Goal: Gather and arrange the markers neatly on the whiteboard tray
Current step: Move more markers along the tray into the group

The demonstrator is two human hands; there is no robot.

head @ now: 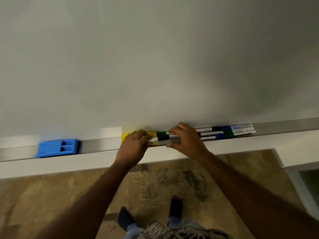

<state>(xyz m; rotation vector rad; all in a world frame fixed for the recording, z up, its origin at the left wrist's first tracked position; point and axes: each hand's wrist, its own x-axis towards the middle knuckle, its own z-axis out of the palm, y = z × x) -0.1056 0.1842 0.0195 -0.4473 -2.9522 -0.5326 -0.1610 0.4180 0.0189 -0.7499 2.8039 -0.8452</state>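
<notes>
Several white markers [229, 131] with black, blue and green bands lie side by side along the grey whiteboard tray [284, 126], their ends lined up at the right. My left hand [133, 146] pinches the left end of a marker in front of a yellow eraser [152, 135]. My right hand [185, 140] lies over the middle of the marker bundle, fingers curled around it. The markers' middle parts are hidden under my hands.
A blue eraser [57, 148] sits on the tray at the left. The whiteboard [155, 57] fills the upper view. Below the tray's white ledge [51, 165] is a worn brown floor with my feet.
</notes>
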